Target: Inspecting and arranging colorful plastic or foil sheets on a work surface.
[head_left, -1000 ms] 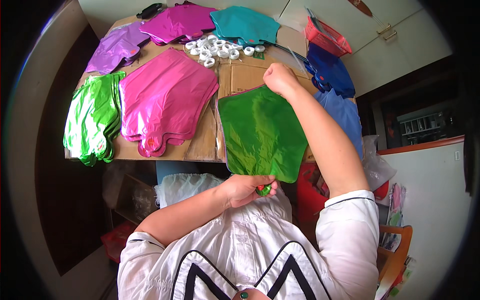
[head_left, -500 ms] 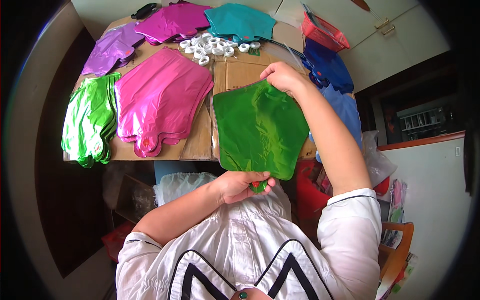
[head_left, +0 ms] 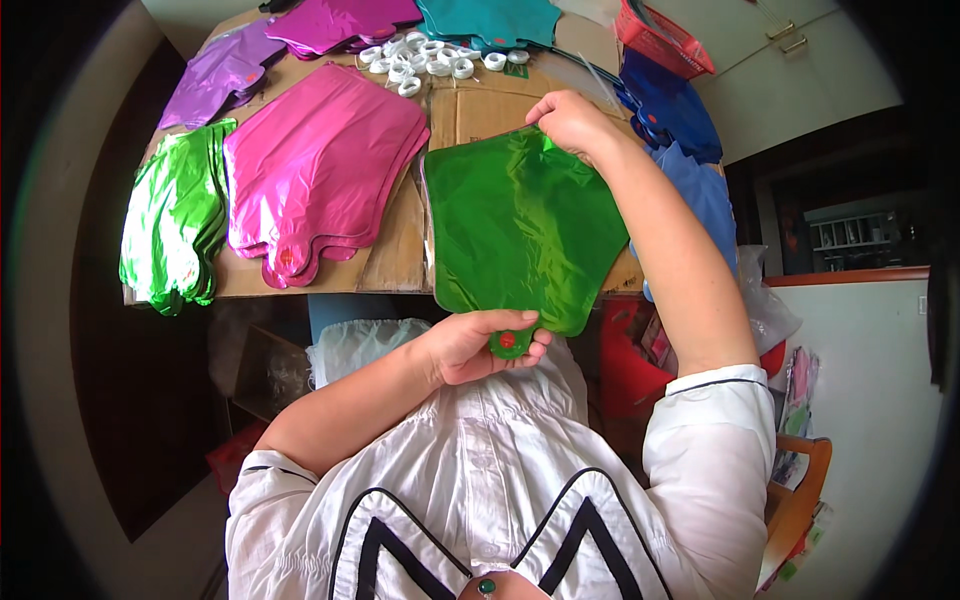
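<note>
A flat, uninflated green foil balloon is stretched out in front of me over the table's near edge. My left hand is closed on its lower end, the thumb lying across the foil. Below that thumb shows a small tab with a red spot. At the far edge of the balloon my right hand pinches the foil between thumb and fingers. Left of it lies a stack of pink foil balloons, and beyond that a stack of light green ones.
Several white ribbon rolls are heaped at the back of the cardboard-covered table. Purple, magenta, teal, dark blue and light blue foil stacks surround them. A red basket stands at the back right.
The table and its stacks sit slightly higher in the picture. Both hands keep their hold on the green balloon, and the red spot on its tab shows more fully.
</note>
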